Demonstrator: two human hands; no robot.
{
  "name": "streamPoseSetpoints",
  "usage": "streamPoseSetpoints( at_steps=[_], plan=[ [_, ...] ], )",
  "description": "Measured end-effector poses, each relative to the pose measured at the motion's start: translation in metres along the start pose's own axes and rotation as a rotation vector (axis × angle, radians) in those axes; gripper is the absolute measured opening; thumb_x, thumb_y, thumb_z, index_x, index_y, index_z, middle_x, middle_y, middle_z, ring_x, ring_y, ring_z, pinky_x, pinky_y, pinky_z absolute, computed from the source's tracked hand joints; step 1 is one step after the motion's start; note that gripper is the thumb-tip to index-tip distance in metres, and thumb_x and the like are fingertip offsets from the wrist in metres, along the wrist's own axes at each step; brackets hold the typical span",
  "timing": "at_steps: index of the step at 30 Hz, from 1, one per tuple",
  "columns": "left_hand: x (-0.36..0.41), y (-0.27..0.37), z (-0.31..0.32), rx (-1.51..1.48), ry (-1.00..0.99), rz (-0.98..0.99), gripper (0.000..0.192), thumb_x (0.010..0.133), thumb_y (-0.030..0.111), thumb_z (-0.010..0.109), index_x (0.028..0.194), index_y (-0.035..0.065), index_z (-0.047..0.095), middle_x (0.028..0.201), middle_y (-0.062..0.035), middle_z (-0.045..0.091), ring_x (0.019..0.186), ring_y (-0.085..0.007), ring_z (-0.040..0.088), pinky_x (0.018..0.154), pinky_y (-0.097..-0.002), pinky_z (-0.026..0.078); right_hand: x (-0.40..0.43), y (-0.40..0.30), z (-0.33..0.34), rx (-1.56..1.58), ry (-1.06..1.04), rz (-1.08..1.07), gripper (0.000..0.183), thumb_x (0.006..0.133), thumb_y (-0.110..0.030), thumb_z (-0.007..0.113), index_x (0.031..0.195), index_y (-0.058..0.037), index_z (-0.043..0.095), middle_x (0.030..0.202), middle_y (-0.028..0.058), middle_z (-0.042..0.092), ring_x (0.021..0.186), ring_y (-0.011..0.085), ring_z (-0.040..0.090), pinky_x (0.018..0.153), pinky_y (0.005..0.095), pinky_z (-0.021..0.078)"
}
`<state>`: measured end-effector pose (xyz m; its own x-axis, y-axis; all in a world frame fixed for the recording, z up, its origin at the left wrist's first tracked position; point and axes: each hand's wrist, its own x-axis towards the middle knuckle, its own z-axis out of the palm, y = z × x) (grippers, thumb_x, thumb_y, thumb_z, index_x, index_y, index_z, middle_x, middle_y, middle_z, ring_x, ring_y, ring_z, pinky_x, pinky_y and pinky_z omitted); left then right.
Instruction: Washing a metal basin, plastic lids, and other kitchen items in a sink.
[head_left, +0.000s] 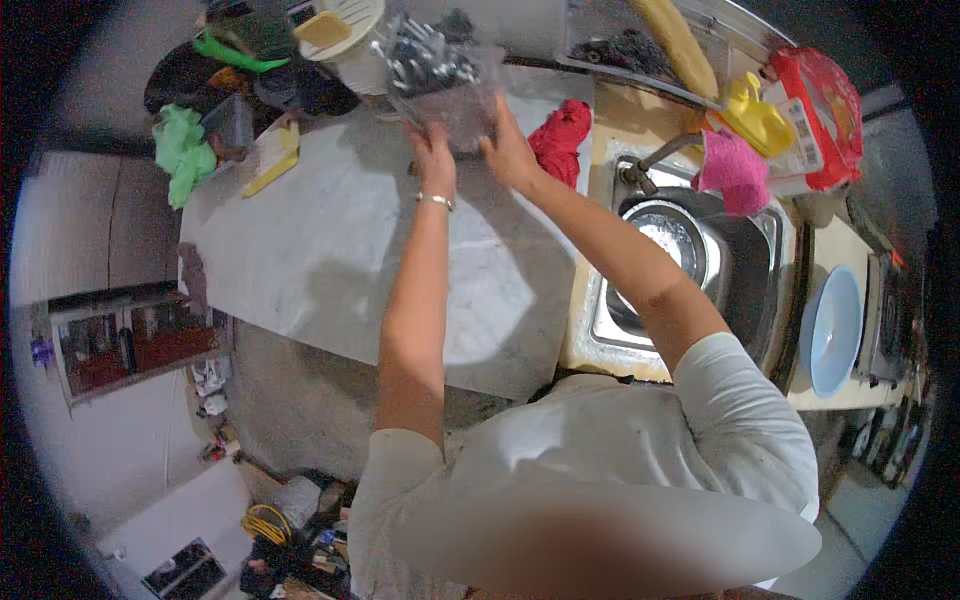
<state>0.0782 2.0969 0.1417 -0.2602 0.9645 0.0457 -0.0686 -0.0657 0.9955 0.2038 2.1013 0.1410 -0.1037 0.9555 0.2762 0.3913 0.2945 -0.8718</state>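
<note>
Over the far side of the white marbled counter (315, 217), a clear plastic container (454, 112) is between my two hands. Shiny metal pieces, seemingly cutlery, with dark parts among them (431, 56) fill its far end. My left hand (433, 154), below a bracelet on the wrist, grips the near left corner. On the right side, my right hand (510, 146) holds the container's wall. A crumpled red cloth (561, 142) lies just right of my right hand. Whether the container touches the counter, I cannot tell.
At right is a steel sink (739, 262) with a faucet (637, 176) and a round metal bowl (667, 236). A pink cloth (735, 172) and yellow bottle (757, 120) stand behind it. A blue basin (832, 330) sits farther right. Green plastic bag (180, 150) hangs at left.
</note>
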Motion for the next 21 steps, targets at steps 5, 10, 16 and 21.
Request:
streamPoseSetpoints(
  at_steps=[5, 10, 16, 21],
  plan=[
    [0.058, -0.026, -0.014, 0.039, 0.117, 0.101, 0.06, 0.089, 0.034, 0.037, 0.13, -0.0003, 0.01, 0.122, -0.0162, 0.037, 0.106, -0.0239, 0.039, 0.093, -0.0348, 0.028, 0.034, -0.003, -0.004, 0.136, -0.194, 0.176, 0.072, 0.075, -0.008, 0.055, 0.132, -0.0024, 0.011, 0.132, 0.0222, 0.025, 0.12, 0.0323, 0.03, 0.1, 0.0309, 0.0243],
    [0.024, -0.001, 0.008, 0.362, 0.223, 0.216, 0.053, 0.088, 0.03, 0.038, 0.128, -0.0008, 0.018, 0.124, -0.0175, 0.034, 0.111, -0.025, 0.037, 0.094, -0.0351, 0.028, -0.058, 0.03, -0.07, -0.044, 0.086, -0.183, 0.06, 0.075, -0.013, 0.058, 0.127, -0.0071, 0.029, 0.12, 0.0178, 0.041, 0.107, 0.0271, 0.044, 0.087, 0.0323, 0.0382],
    [-0.081, -0.047, -0.002, 0.827, 0.164, 0.336, 0.063, 0.076, 0.021, 0.058, 0.125, -0.0022, 0.027, 0.126, -0.0237, 0.029, 0.117, -0.0346, 0.029, 0.098, -0.0404, 0.023, -0.255, 0.19, -0.221, -0.391, 0.432, 0.763, 0.032, 0.067, -0.011, 0.061, 0.096, -0.0008, 0.056, 0.094, 0.0155, 0.059, 0.09, 0.0277, 0.056, 0.077, 0.0341, 0.043],
    [-0.116, -0.02, 0.111, 1.227, -0.361, 0.409, 0.069, 0.065, 0.026, 0.067, 0.125, 0.0197, 0.035, 0.128, -0.0257, 0.024, 0.118, -0.0423, 0.021, 0.095, -0.0509, 0.019, -0.345, 0.268, -0.286, -0.65, 0.272, 1.226, 0.036, 0.063, -0.021, 0.065, 0.086, 0.0046, 0.056, 0.08, 0.0181, 0.059, 0.075, 0.0276, 0.059, 0.066, 0.0365, 0.0462]
  ],
)
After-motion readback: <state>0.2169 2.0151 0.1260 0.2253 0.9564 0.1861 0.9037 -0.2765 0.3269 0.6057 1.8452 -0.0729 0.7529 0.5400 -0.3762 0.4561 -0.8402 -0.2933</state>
